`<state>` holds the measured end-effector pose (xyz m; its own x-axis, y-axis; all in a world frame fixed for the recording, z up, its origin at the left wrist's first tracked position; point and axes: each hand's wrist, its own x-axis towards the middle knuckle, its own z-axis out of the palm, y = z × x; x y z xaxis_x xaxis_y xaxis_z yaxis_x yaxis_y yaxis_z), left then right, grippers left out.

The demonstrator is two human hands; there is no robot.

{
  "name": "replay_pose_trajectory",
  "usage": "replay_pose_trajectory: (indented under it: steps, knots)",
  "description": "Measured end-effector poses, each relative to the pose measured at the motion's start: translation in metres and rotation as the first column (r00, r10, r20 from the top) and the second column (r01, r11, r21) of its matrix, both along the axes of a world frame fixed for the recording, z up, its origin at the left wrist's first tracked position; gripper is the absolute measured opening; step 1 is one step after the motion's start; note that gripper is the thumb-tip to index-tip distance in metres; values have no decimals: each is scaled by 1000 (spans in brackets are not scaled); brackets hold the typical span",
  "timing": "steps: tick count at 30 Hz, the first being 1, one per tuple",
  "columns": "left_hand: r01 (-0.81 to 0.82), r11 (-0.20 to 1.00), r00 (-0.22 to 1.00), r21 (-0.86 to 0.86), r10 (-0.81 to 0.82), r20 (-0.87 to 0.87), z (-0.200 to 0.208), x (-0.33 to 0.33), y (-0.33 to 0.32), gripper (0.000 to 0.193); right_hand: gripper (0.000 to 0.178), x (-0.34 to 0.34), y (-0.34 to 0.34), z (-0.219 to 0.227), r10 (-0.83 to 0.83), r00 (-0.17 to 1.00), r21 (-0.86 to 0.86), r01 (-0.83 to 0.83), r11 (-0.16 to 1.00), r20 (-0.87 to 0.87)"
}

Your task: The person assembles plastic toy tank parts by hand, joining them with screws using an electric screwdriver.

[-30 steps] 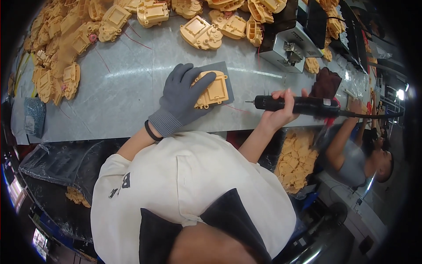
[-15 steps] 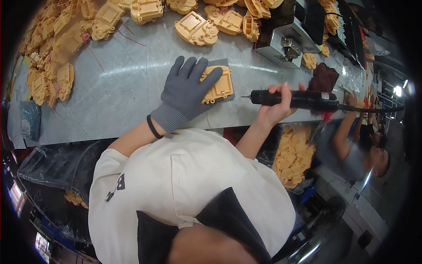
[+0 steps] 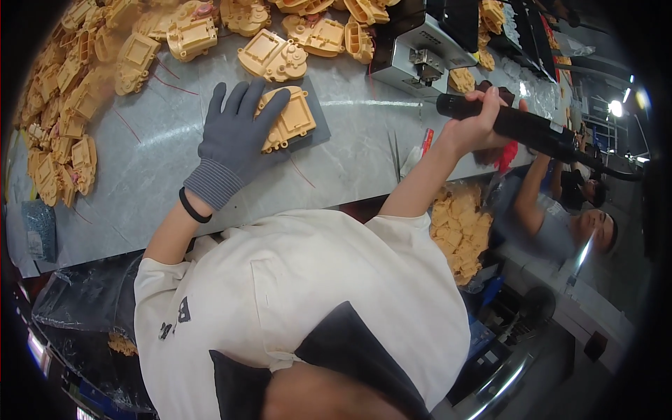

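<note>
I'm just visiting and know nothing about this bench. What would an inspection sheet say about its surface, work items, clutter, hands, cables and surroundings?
Surface: grey table, light streak across it.
Work items: yellow part on a dark grey block; black handheld tool.
Clutter: heaped yellow parts; bag of small bluish pieces at the left.
Hands: left hand gloved, thumb over the part; right hand bare, gripping the tool, apart from the part.
Cables: black cable at the tool's rear; thin red wires on the table.
Surroundings: metal-and-black machine; another person at the right.
</note>
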<state>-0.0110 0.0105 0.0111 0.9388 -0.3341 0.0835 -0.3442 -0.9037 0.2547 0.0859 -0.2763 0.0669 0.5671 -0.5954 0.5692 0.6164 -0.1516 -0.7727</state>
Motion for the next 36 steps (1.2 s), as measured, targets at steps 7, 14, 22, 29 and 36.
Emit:
replay_pose_trajectory:
  steps: [7,14,22,29,36]
  knots:
    - [148,833,937,-532,54,345,71,-16,-12,88,47,30,2,9,46,997,7,-46,999,60]
    - [56,915,988,-400,8,157,-7,4,-17,83,49,52,9,7,84,996,-39,-83,996,26]
    - [-111,872,989,-476,143,31,-40,-9,-6,83,40,49,14,1,187,965,-184,-221,958,-185]
    - [29,754,999,-656,-41,-3,-55,2,-2,78,62,-65,98,12,587,795,23,-591,807,-154]
    - [75,765,992,-640,10,128,-64,5,-4,78,62,-75,117,-6,615,767,98,-608,788,-182]
